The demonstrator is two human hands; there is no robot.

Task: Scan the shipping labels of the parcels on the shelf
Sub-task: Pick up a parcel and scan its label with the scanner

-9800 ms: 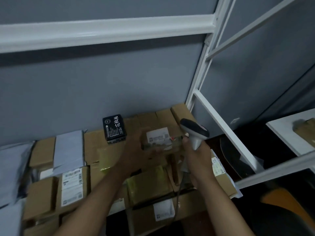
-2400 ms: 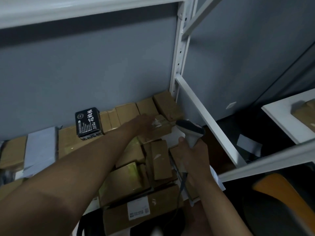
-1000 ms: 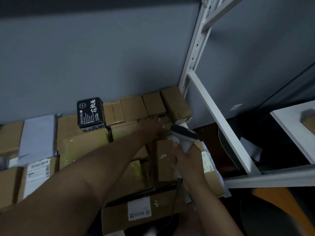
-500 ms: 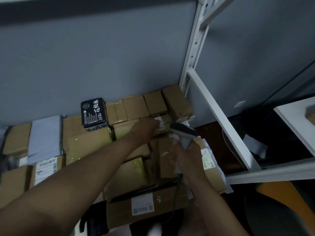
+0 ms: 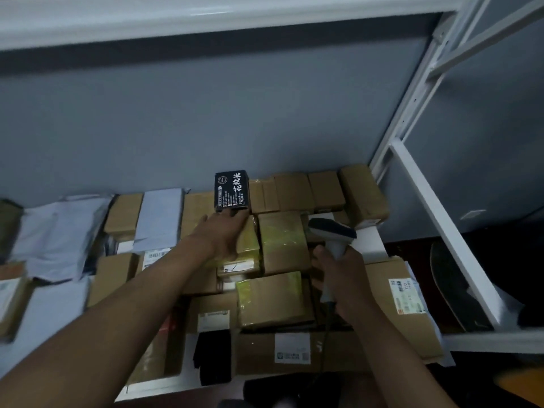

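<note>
The left hand (image 5: 225,232) reaches flat across the brown parcels (image 5: 282,242) on the shelf (image 5: 459,341), fingers stretched out and their tips touching the lower edge of the black box (image 5: 232,191) near the back wall. Just to its right, the right hand (image 5: 338,278) grips the scanner (image 5: 331,234) by its handle, head above the parcels.
</note>
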